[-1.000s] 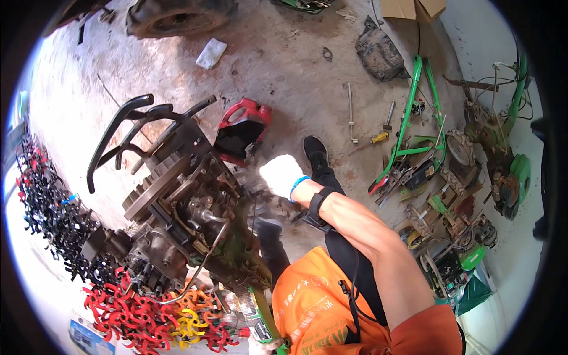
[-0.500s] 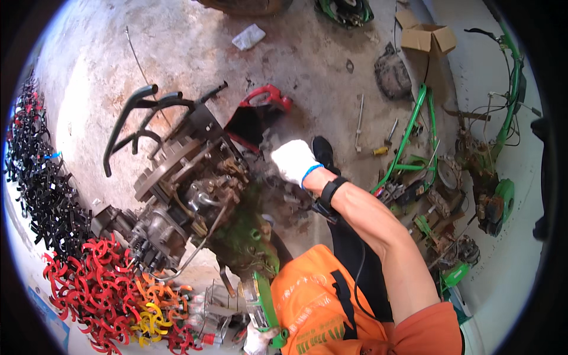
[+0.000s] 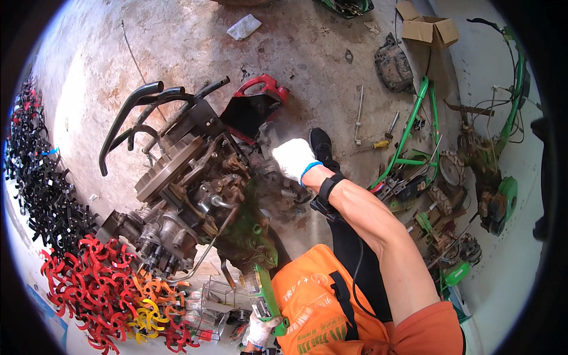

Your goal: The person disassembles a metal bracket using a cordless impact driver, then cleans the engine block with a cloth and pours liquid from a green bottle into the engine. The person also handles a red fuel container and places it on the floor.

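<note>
A dirty engine-driven machine (image 3: pixel 204 195) with bent black tubular bars (image 3: pixel 133 118) and a green body (image 3: pixel 239 242) stands before me at the left. At the lower edge my left hand (image 3: pixel 260 330), in a white glove, is closed on the green panel (image 3: pixel 265 290) at the machine's near end. My right hand (image 3: pixel 294 161), also gloved, is closed like a fist beside the machine's right side, over dark metal parts (image 3: pixel 275 171). What it grips, if anything, is hidden beneath it. Just beyond lies a cut-open red plastic container (image 3: pixel 254 109) with a handle.
Heaps of black (image 3: pixel 44 183) and red (image 3: pixel 89 284) curved metal blades lie at the left, with yellow ones (image 3: pixel 151 319). A green tubular frame (image 3: pixel 408 136), a yellow-handled screwdriver (image 3: pixel 381 144), a cardboard box (image 3: pixel 429 31) and greasy machine parts (image 3: pixel 455 236) lie at the right.
The view has shifted slightly, and the machine's black bars and engine sit a little differently. My left hand shows more of its fingers on the green panel; my right hand stays almost in place.
</note>
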Demonstrator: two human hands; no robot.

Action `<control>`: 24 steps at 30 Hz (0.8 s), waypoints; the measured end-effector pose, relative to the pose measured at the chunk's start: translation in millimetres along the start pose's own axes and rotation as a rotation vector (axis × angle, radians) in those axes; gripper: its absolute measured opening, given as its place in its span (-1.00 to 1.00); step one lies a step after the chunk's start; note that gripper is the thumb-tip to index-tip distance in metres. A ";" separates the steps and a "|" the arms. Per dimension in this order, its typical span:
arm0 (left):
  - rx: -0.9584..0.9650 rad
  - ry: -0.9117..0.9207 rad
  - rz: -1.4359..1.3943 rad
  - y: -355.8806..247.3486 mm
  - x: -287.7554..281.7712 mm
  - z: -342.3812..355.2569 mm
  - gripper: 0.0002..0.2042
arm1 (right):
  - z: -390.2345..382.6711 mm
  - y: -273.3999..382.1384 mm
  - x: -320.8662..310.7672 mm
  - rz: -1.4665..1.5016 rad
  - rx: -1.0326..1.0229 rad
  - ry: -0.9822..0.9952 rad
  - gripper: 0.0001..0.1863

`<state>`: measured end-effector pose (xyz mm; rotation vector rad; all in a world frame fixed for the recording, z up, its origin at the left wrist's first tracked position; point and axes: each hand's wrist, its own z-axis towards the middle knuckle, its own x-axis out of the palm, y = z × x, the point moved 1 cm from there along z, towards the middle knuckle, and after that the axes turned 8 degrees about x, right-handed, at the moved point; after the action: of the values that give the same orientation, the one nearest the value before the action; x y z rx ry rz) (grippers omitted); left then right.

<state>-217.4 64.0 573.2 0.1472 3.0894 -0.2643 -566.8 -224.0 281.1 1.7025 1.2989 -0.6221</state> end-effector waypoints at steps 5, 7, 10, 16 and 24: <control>0.031 0.018 -0.012 19.5 13.6 6.5 -0.60 | -4.8 -12.4 13.7 0.020 -0.020 -0.040 -0.86; 0.073 -0.008 -0.025 20.4 19.1 7.7 -0.63 | -3.9 -17.4 15.8 0.029 -0.020 -0.044 -0.88; 0.034 -0.023 -0.046 22.1 22.2 8.2 -0.63 | -4.4 -20.3 17.3 0.050 -0.029 -0.039 -0.88; 0.064 -0.058 0.009 28.2 20.3 10.9 -0.57 | -4.3 -22.3 21.1 0.053 -0.003 -0.016 -0.87; 0.160 -0.030 0.070 27.2 13.9 9.7 -0.47 | -0.9 -23.4 19.5 0.039 -0.053 0.057 -0.83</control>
<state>-228.3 90.3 558.5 0.2529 3.0238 -0.5059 -582.5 -211.9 257.9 1.7088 1.3078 -0.5159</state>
